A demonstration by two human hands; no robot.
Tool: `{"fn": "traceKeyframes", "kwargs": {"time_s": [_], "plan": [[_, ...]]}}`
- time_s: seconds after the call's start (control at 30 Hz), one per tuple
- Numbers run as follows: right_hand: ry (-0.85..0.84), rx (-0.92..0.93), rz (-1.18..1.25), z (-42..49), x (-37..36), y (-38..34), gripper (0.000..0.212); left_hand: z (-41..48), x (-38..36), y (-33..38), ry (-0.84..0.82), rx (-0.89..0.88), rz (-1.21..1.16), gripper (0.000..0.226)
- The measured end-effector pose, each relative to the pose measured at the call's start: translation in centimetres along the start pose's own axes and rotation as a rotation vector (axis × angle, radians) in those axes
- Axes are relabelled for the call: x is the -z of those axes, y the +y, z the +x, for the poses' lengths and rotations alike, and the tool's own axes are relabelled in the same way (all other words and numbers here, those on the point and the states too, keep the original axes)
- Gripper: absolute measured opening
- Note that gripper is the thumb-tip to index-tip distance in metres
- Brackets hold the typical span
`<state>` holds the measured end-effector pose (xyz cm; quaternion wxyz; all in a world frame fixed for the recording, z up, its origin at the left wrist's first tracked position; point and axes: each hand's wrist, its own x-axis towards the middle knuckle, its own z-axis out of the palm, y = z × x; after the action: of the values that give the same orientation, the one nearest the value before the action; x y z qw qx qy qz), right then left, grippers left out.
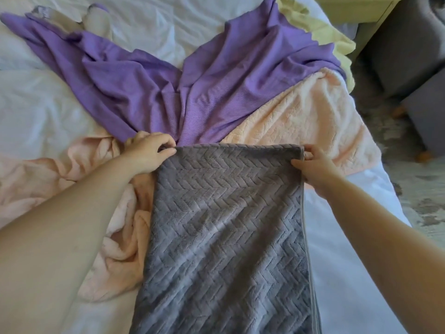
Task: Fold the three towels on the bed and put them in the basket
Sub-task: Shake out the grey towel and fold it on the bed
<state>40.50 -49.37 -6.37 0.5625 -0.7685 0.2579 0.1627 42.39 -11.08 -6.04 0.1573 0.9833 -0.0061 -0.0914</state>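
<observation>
A grey towel with a herringbone pattern lies stretched toward me down the middle of the bed. My left hand pinches its far left corner and my right hand pinches its far right corner. Under and around it a peach towel spreads to both sides, bunched up at the left. A purple towel lies rumpled across the far part of the bed, its near edge touching the grey towel's far edge. No basket is in view.
The white bed sheet covers the bed. A pale yellow cloth hangs at the far right edge. Grey upholstered stools stand on the patterned floor at the right. A grey and white object lies at the far left.
</observation>
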Motion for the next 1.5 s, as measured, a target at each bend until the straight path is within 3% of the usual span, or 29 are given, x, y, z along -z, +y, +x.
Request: {"fn": "traceKeyframes", "kwargs": {"time_s": [0.07,0.1,0.13,0.23,0.33,0.5,0.67,0.73,0.83,0.9,1.0,1.07,1.13,1.2,1.3,1.37,1.43,1.5], "plan": [[-0.029,0.014,0.018,0.0,-0.2,-0.4,0.027,0.2,0.0,0.0,-0.022,-0.049,-0.329,0.003],[-0.018,0.041,-0.004,0.1,-0.3,-0.6,0.024,0.2,0.1,0.1,-0.056,-0.082,-0.456,0.008],[0.009,0.075,-0.03,0.2,-0.2,-0.8,0.022,0.2,0.3,0.1,-0.091,-0.105,-0.484,0.009],[0.109,0.114,-0.089,0.6,0.2,-1.1,0.017,0.5,1.0,-0.6,-0.071,-0.077,-0.095,0.015],[0.084,0.144,-0.225,0.8,0.4,-0.9,0.012,0.4,1.6,-0.6,-0.115,-0.085,0.226,0.029],[0.08,0.172,-0.384,1.1,0.5,-0.4,0.014,0.2,1.1,-0.9,-0.143,-0.05,0.125,0.019],[-0.068,0.244,-0.588,1.2,1.0,-0.5,0.012,0.3,1.8,-0.8,-0.218,-0.167,-0.084,0.021],[0.052,0.349,-0.633,1.8,1.4,-1.4,0.013,0.5,3.2,-0.4,-0.126,-0.263,-0.007,0.027],[0.2,0.488,-0.549,2.8,1.5,-3.8,0.013,1.3,5.6,-0.2,0.164,-0.341,0.044,0.036],[0.252,0.556,-0.529,3.5,0.9,-5.2,0.012,2.1,6.4,-0.2,0.275,-0.299,0.062,0.033],[0.235,0.542,-0.711,4.6,-0.6,-5.8,0.014,3.1,5.2,-0.5,0.191,-0.192,0.066,0.015],[0.159,0.423,-0.709,4.9,-1.5,-5.2,0.021,2.9,3.1,-0.7,0.106,-0.078,-0.02,0.03],[0.135,0.308,-0.67,4.6,-2.0,-4.3,0.034,2.2,1.1,-0.6,0.142,0.059,-0.148,0.041],[0.212,0.28,-0.762,4.1,-2.1,-3.3,0.044,1.8,-0.4,-0.8,0.179,0.283,-0.262,0.047],[0.323,0.327,-0.785,3.1,-2.5,-2.4,0.051,1.7,-1.8,-1.7,-0.028,0.589,-0.532,0.068],[0.304,0.386,-0.791,2.9,-2.9,-2.1,0.044,1.5,-2.1,-1.5,-0.096,0.584,-0.813,0.055],[0.252,0.406,-0.646,3.0,-3.3,-2.3,0.03,1.7,-1.8,-0.7,0.051,0.517,-1.034,0.028],[0.277,0.426,-0.43,3.2,-3.2,-2.9,0.014,1.9,-1.1,0.0,0.227,0.409,-1.012,0.02]]}}
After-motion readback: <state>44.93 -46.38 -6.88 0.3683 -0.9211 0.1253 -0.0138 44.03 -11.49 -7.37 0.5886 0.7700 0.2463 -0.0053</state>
